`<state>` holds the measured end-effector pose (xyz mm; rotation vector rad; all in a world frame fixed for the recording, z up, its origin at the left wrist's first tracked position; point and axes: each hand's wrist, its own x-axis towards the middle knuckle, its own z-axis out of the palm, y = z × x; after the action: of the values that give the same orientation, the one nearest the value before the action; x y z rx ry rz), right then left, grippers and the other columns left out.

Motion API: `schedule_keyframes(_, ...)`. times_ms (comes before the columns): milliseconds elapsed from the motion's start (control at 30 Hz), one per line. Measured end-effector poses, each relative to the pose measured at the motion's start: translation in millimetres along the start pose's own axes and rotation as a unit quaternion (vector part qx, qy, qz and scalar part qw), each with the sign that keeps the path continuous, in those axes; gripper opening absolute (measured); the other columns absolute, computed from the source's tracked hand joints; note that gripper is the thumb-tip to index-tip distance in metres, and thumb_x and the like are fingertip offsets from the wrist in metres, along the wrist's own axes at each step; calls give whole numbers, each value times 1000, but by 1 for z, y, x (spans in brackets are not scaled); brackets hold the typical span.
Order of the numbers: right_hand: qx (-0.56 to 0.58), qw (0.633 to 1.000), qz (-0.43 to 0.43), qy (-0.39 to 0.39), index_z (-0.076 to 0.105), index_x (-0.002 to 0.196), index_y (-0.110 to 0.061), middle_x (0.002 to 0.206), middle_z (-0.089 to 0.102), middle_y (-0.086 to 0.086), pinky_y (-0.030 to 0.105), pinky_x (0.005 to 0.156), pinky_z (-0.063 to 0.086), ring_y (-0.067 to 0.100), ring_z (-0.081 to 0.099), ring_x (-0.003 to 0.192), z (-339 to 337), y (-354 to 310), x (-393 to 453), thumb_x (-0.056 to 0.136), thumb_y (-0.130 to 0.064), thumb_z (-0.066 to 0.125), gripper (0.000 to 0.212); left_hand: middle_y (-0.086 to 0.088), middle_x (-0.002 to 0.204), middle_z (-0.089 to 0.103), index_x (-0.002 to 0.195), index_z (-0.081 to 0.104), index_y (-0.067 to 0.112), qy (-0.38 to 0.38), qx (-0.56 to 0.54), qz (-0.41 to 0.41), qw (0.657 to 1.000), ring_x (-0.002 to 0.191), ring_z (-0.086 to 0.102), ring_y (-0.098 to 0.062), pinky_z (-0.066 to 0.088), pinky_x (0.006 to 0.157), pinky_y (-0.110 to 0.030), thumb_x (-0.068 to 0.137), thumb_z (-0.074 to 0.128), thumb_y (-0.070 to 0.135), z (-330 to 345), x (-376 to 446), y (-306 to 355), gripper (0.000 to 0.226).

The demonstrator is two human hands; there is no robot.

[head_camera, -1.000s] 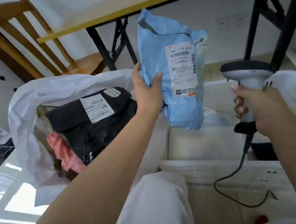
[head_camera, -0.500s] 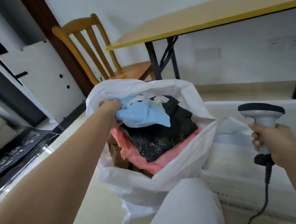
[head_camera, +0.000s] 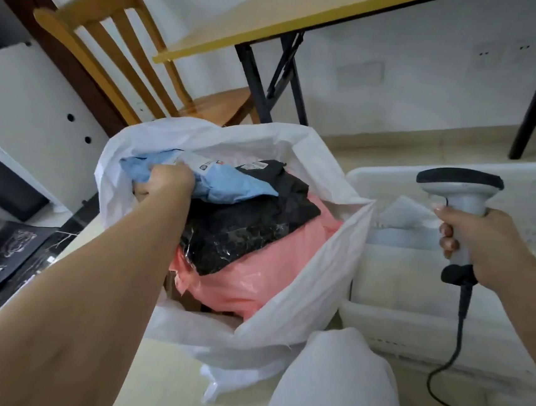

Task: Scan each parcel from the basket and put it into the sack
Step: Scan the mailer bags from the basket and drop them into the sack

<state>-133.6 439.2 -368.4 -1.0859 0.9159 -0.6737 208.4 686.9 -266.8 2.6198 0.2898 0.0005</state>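
Blue plastic mailer parcel (head_camera: 229,187) is being gripped by left hand (head_camera: 164,183) inside white woven sack (head_camera: 317,292) | grey handheld scanner (head_camera: 460,201) is being grasped by right hand (head_camera: 482,243) | risk: parcel snagging on sack rim, sliding out.

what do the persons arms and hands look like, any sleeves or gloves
Both forearms are bare: no sleeves, gloves, watch or rings show. The left hand and right hand are uncovered too. The right hand's fingernails look fairly long with a pale finish. Light, whitish trousers cover the knee at the bottom of the view.

White sack (head_camera: 300,291) holds blue (head_camera: 232,184), black (head_camera: 244,226) and seemingly pink parcels (head_camera: 252,283).
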Motion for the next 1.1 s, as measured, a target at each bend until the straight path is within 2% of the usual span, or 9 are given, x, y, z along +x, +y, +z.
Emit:
schedule_keyframes(133,12,1000,11,-4,52,85,-8,62,45,7,21,37,36,11,39,34,4,7,1,90,-18,68,20,-23,161,-10,151,31,10,-24,43,31,998,148,3,-41,6,118,-58,88,36,75,-5,-39,9,92)
schedule_keyframes(233,13,1000,6,-11,52,90,-6,61,45,7,24,41,35,12,39,37,8,9,-3,91,-18,68,19,-18,162,-14,150,33,9,-10,45,67,997,149,-4,-38,4,119,-56,87,40,73,0,-50,7,90)
schedule_keyframes(400,16,1000,5,-11,53,88,-7,62,45,6,25,43,36,12,39,37,-2,6,-10,91,-19,67,19,-15,157,25,137,51,20,92,56,279,954,145,18,-37,17,116,-48,94,46,55,8,-89,31,56)
schedule_keyframes(500,22,1000,6,-3,52,85,-8,61,45,6,23,40,37,11,39,35,-14,4,-10,92,-18,67,19,-9,136,54,124,62,30,3,156,369,916,126,43,-35,34,107,-49,86,44,68,24,-103,50,57)
schedule_keyframes(600,25,1000,7,9,53,84,-8,61,46,6,22,39,37,11,40,36,-31,4,-5,92,-18,67,19,-7,147,45,136,54,31,-102,350,354,861,134,39,-36,30,111,-54,76,56,73,51,-99,57,74)
schedule_keyframes(700,20,999,15,20,54,90,-6,61,47,6,22,38,38,11,40,37,-46,4,4,91,-19,68,19,-13,146,44,142,48,29,-46,419,375,825,133,39,-36,30,110,-48,93,55,33,67,-90,69,49)
schedule_keyframes(800,21,999,24,29,56,91,-5,59,48,5,20,37,38,10,40,34,-56,6,16,91,-19,68,18,-15,144,47,141,50,24,-6,433,373,820,132,42,-34,30,110,-43,98,48,19,78,-77,77,43)
schedule_keyframes(967,24,997,50,51,57,97,-5,59,48,5,19,38,38,9,40,34,-67,10,33,90,-18,69,19,-12,153,39,144,46,29,-128,449,329,821,139,34,-36,26,115,-49,97,33,54,96,-66,70,55)
schedule_keyframes(1100,36,996,64,59,56,96,-5,61,48,6,19,38,39,10,40,35,-73,14,39,89,-18,70,20,-14,146,46,136,54,21,-31,409,402,818,134,34,-40,24,110,-48,95,36,60,96,-94,88,59)
